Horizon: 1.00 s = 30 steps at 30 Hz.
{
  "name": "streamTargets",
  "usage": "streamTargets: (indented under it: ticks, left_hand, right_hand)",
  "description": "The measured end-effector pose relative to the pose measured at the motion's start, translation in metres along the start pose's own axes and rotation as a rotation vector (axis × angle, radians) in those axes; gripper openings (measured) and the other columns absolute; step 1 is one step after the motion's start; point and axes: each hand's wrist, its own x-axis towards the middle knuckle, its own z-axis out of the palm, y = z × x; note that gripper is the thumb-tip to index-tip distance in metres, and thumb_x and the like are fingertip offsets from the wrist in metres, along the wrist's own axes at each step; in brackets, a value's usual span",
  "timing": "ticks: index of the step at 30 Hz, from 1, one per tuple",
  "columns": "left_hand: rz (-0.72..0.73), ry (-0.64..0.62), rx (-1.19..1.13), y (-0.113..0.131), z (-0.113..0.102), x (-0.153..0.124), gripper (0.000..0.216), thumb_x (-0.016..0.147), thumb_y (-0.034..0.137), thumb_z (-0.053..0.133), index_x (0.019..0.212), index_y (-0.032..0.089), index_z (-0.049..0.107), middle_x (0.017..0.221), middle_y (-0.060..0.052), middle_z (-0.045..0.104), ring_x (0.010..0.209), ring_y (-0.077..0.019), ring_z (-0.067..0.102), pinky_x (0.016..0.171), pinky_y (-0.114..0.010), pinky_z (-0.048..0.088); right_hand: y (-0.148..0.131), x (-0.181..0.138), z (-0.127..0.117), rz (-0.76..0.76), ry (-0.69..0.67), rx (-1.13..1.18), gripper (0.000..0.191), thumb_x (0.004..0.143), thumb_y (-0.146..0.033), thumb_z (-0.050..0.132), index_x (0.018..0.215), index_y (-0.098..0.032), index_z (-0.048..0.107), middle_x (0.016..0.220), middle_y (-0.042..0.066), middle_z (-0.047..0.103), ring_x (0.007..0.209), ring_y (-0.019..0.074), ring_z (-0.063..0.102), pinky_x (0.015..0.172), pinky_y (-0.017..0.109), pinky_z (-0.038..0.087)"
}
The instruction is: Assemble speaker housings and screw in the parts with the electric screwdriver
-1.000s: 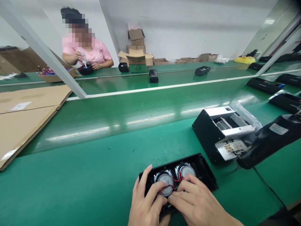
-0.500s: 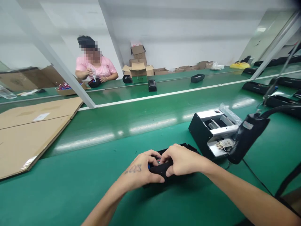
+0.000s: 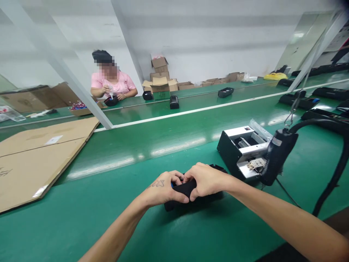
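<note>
A long black housing (image 3: pixel 185 189) rests on the green worktop in front of me, tilted slightly toward the upper right. My left hand (image 3: pixel 165 187) grips its near wall, thumb outside and fingertips curled over into the inside. Right beside it, my right hand (image 3: pixel 208 180) pinches the same wall, its thumb almost touching the left thumb. A bit of blue shows inside near the left fingertips. What the fingertips press on within the housing is hidden. Beyond my right hand the housing's far end sticks out.
An electric screwdriver (image 3: pixel 278 156) hangs at right, in front of a black-and-silver screw feeder (image 3: pixel 242 153). Flattened cardboard (image 3: pixel 54 160) lies at left. Across the belt (image 3: pixel 163 127), a co-worker (image 3: pixel 113 83) handles a black part. More black housings (image 3: pixel 327 93) stand at far right.
The view has shifted slightly. My thumbs have come closer together on the housing's wall, with both hands still holding it. The hanging screwdriver has swung a little to the left.
</note>
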Motion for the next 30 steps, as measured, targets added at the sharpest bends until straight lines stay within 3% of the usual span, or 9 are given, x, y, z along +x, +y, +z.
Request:
streamTargets:
  ticks: [6,14,30]
  left_hand:
    - [-0.011,0.008,-0.01,0.0,0.001,-0.001,0.038,0.056,0.042,0.092,0.063,0.021,0.062,0.125,0.003,0.07,0.112,-0.0248,0.064,0.085,-0.029,0.049]
    - [-0.015,0.012,-0.029,0.001,0.004,-0.003,0.043,0.054,0.045,0.096,0.061,0.02,0.062,0.121,0.003,0.07,0.109,-0.0235,0.065,0.085,-0.028,0.05]
    - [-0.014,-0.015,-0.043,0.001,0.007,-0.002,0.039,0.056,0.043,0.095,0.062,0.021,0.064,0.11,0.003,0.068,0.097,-0.0187,0.064,0.077,-0.027,0.045]
  right_hand:
    - [-0.005,0.001,0.0,0.027,-0.014,-0.036,0.036,0.068,-0.045,0.094,0.096,-0.027,0.08,0.085,-0.001,0.072,0.091,0.0253,0.066,0.063,0.027,0.036]
    - [-0.014,0.003,0.001,0.101,-0.028,-0.031,0.031,0.065,-0.041,0.096,0.08,-0.026,0.073,0.073,-0.003,0.064,0.081,0.0214,0.065,0.055,0.027,0.034]
    - [-0.013,0.007,0.008,0.159,-0.044,-0.008,0.034,0.061,-0.038,0.096,0.073,-0.024,0.068,0.071,-0.005,0.064,0.068,0.0179,0.063,0.052,0.026,0.033]
